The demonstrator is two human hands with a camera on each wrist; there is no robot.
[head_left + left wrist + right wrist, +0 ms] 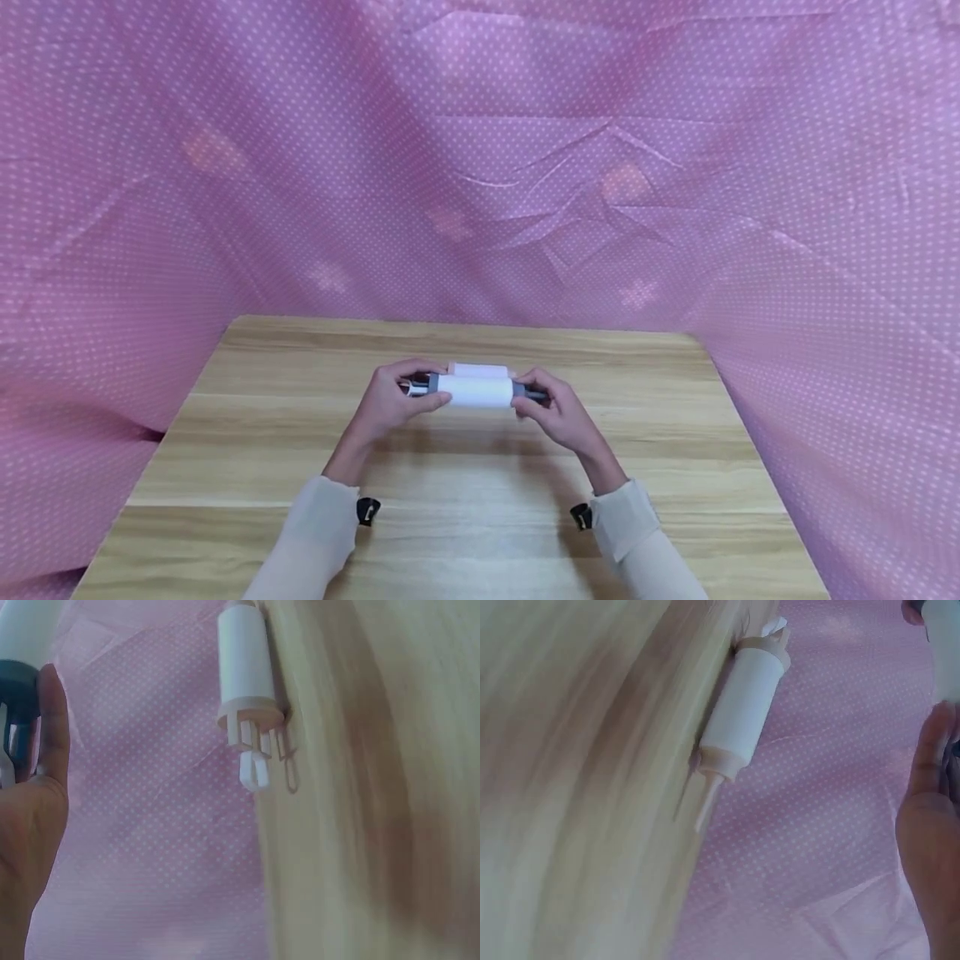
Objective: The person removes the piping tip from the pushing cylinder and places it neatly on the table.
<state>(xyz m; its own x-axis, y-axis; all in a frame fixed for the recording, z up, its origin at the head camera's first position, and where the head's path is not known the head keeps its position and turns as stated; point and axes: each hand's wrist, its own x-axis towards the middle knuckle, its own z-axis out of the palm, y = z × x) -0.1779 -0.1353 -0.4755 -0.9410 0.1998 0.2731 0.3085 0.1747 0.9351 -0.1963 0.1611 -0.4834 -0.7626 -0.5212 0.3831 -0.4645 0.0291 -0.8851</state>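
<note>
A white cylinder with dark grey ends (pixel 476 390) is grasped by both hands: its left end is pinched between the thumb and fingers of the left hand (pixel 385 406), its right end by those of the right hand (pixel 564 414). The white cylinder is held level, raised above the counter (pixel 465 525). Beyond it, well apart, a second cylinder with beige caps (pixel 246 656) is laid on the counter, partly hidden in the head view; pale prongs (pixel 250 742) are seen at its left end and a thin stem (pixel 708 801) at its right. Farther behind the white cylinder, a dotted pink cloth (pixel 480 167) is hung in folds.
</note>
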